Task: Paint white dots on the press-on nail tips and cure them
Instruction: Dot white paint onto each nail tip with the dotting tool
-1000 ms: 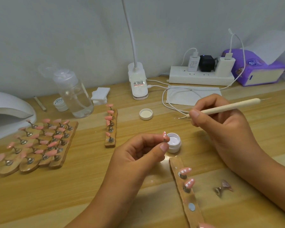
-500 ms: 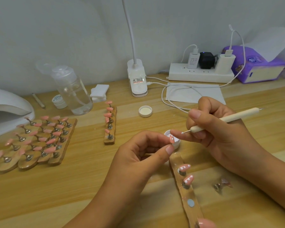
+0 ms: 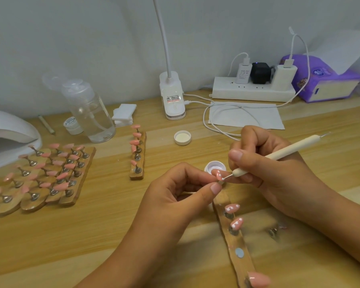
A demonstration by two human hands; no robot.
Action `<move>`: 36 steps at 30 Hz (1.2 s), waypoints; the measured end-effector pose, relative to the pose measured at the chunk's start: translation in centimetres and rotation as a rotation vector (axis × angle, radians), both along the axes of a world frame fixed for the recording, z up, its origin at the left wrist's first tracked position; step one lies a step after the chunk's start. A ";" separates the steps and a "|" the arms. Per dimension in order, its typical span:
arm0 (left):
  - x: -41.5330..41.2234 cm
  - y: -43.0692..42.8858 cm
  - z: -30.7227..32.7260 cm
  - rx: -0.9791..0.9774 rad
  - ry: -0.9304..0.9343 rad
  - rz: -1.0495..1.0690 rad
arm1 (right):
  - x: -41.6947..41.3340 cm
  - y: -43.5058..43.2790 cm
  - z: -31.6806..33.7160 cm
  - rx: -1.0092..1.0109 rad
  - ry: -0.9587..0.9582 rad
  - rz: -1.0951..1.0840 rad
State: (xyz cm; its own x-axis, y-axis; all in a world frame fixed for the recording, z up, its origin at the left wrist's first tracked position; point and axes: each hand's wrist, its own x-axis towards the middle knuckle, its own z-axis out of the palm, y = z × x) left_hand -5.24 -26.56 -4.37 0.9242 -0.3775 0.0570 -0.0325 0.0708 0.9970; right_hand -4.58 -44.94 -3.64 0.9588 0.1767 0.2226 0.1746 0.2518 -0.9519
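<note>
**Dotting a tip.** Your left hand [image 3: 181,190] pinches a pink nail tip [image 3: 218,175], mounted on its stand, between thumb and forefinger. It holds the tip above the table [image 3: 116,215], just in front of the open paint pot [image 3: 213,165]. Your right hand [image 3: 268,169] grips the dotting pen [image 3: 279,155] in a writing hold. The pen's metal ball point touches the near end of the tip, where a white dot sits, and more white marks show higher on the same tip. The lid [image 3: 182,137] lies well behind the pot, inner face up. Below your hands a wooden strip [image 3: 240,265] runs toward you. It carries two dotted tips [image 3: 232,208] and, at its near end, one plain tip [image 3: 258,279], with a bare metal disc [image 3: 239,252] between them. A loose stand [image 3: 274,232], blurred, lies right of the strip. At left, a cluster of strips [image 3: 50,173] holds plain pink tips beside the white curing lamp [image 3: 8,132].
</note>
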 end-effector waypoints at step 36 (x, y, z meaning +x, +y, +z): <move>0.0 0.0 0.0 -0.003 -0.012 0.001 | 0.0 0.0 0.1 0.003 -0.004 0.015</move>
State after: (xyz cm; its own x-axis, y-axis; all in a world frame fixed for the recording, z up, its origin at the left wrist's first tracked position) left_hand -5.20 -26.58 -4.39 0.9238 -0.3765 0.0691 -0.0444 0.0738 0.9963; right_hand -4.60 -44.90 -3.56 0.9550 0.1906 0.2272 0.1748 0.2572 -0.9504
